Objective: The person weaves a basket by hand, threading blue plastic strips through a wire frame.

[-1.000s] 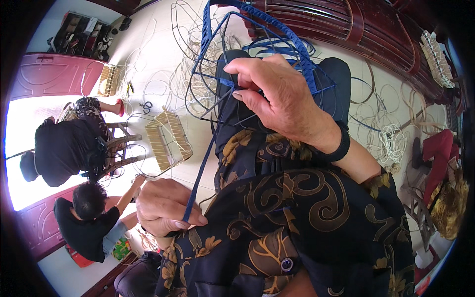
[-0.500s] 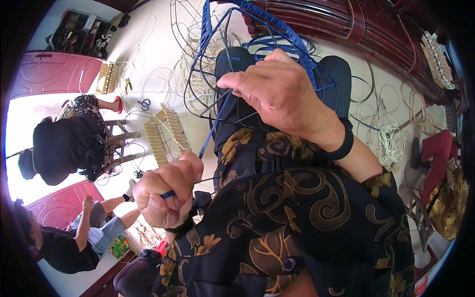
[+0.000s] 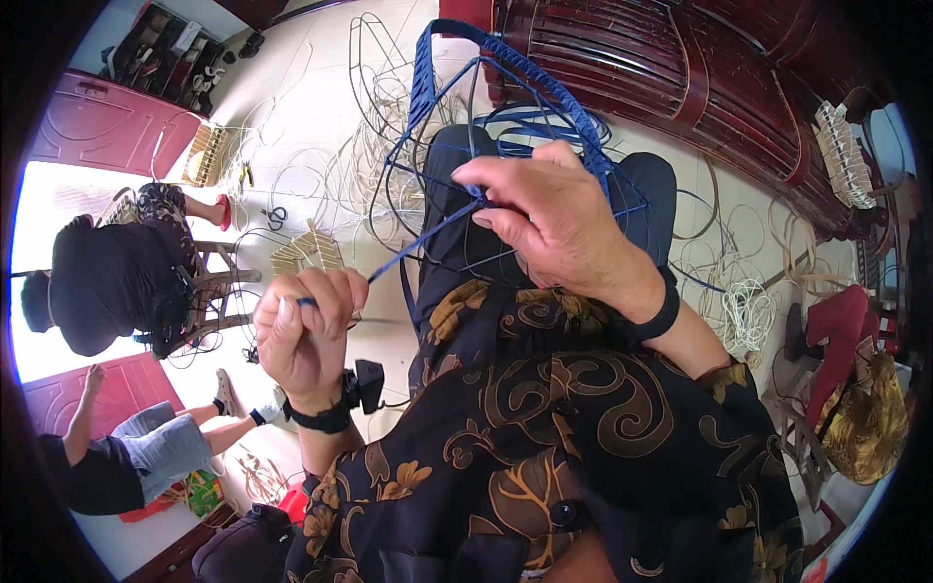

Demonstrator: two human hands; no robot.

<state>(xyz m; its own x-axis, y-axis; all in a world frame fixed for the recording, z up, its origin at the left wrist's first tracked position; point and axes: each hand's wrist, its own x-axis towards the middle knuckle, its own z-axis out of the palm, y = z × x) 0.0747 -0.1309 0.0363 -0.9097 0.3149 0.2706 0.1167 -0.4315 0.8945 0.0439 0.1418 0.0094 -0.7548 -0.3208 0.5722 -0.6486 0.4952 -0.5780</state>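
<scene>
A dark wire frame (image 3: 439,245), partly bound along its upper band (image 3: 569,107) in blue strap, rests over my knees. My right hand (image 3: 559,223) pinches the frame at a junction where the blue strap is wound, its thumb and forefinger close together. My left hand (image 3: 309,330), wearing a black wrist device, is closed around the other end of the blue strap (image 3: 416,245), which runs taut down-left from that junction. The exact wrapping under my right fingertips is partly hidden.
A dark red wooden bench (image 3: 622,78) stands ahead. Tangled pale strands (image 3: 743,316) and a half-woven yellow piece (image 3: 292,255) lie on the floor. Two people (image 3: 117,287) (image 3: 160,452) sit at the left beside open doors. A shoe rack (image 3: 165,53) is at upper left. Someone in maroon (image 3: 831,340) is at right.
My left hand has moved up and leftward, turning over and drawing the strap to a shallower slant. The frame sits lower in the view. The lower-left person has leaned back and stretched their legs out.
</scene>
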